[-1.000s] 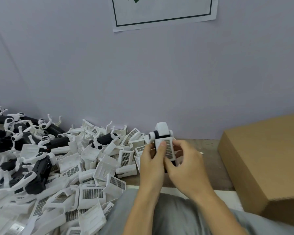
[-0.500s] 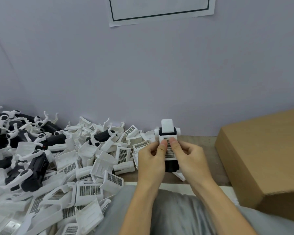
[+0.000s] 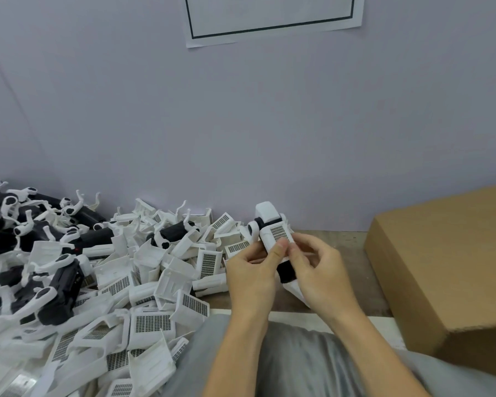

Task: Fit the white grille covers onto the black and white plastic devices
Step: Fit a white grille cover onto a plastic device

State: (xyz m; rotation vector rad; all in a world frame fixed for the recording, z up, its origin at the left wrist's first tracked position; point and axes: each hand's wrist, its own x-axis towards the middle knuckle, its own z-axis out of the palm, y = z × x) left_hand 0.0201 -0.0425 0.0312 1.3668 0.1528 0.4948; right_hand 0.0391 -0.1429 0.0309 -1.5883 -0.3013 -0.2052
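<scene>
I hold one black and white plastic device (image 3: 267, 217) upright in front of me with both hands. A white grille cover (image 3: 276, 234) lies on its front face. My left hand (image 3: 252, 277) grips the device from the left with the thumb on the grille. My right hand (image 3: 320, 272) grips it from the right, thumb pressed beside the left thumb. The device's black lower end (image 3: 286, 271) shows between my palms. A heap of loose white grille covers (image 3: 152, 322) fills the table's left side, with black and white devices (image 3: 60, 285) piled further left.
A large brown cardboard box (image 3: 441, 270) stands on the right, close to my right hand. The grey wall rises right behind the table (image 3: 352, 245), with a paper sign (image 3: 272, 18) taped high up. My grey-clothed lap is below.
The device has tilted slightly to the left in my hands, and both thumbs stay pressed on the grille. The camera view has shifted a little.
</scene>
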